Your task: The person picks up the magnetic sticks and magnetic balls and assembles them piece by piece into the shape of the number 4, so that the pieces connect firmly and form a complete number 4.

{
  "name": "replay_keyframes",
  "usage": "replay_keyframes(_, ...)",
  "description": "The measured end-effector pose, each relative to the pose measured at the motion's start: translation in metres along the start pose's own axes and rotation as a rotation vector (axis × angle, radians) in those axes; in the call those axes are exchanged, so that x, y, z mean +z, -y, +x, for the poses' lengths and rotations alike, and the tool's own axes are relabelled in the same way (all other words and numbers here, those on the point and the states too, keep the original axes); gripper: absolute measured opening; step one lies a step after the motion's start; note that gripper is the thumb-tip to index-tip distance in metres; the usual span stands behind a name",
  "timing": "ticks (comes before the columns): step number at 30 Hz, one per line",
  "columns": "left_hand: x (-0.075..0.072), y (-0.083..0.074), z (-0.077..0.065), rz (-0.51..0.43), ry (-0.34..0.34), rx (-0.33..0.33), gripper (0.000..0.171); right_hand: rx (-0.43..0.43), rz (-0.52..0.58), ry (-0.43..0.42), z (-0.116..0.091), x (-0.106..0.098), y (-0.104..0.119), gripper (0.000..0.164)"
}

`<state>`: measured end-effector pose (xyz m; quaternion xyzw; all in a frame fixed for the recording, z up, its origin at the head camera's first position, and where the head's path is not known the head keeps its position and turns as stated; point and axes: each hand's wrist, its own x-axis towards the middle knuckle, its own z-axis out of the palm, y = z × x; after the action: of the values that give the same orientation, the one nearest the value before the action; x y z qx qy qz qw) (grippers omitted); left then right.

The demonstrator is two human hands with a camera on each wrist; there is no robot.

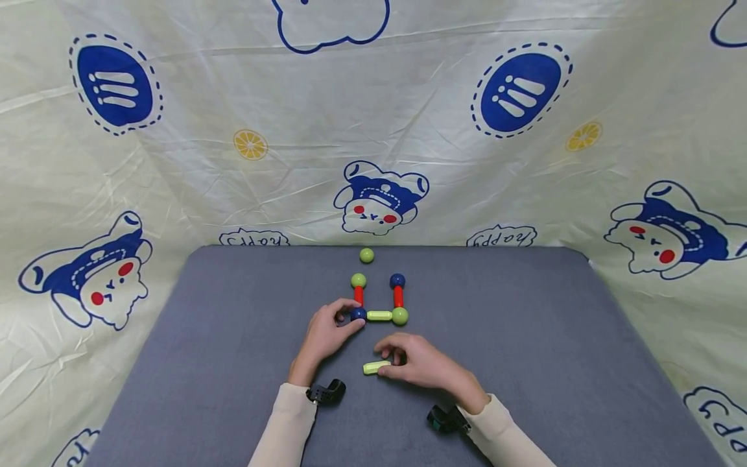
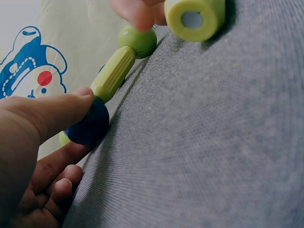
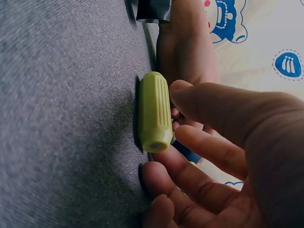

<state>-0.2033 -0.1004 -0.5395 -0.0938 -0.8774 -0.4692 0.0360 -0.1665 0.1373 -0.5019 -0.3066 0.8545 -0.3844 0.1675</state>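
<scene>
My left hand [image 1: 328, 329] pinches a dark blue ball [image 2: 90, 122] between thumb and fingers. The ball is a corner of a flat U-shaped figure of magnetic rods and balls. A yellow-green rod [image 1: 379, 316] joins it to a green ball [image 1: 399, 316]. Two red rods [image 1: 399, 296] point away from me, one ending in a green ball [image 1: 358, 280], the other in a blue ball [image 1: 397, 280]. My right hand [image 1: 421, 360] is beside a loose yellow-green rod [image 3: 155, 111] lying on the table, thumb close to its side and fingers loosely bent. Whether the thumb touches it, I cannot tell.
A single green ball [image 1: 366, 255] lies near the far edge of the grey cloth-covered table [image 1: 513, 324]. Behind the table hangs a pale printed curtain [image 1: 443, 194]. Each wrist wears a black camera [image 1: 328, 392].
</scene>
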Motion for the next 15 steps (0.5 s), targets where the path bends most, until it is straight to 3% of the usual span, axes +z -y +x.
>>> replay_keyframes(15, 0.0004, -0.0005, 0.0003, -0.007, -0.003, -0.001, 0.031, 0.010, -0.026, 0.020, -0.0003, 0.0006, 0.0043, 0.012)
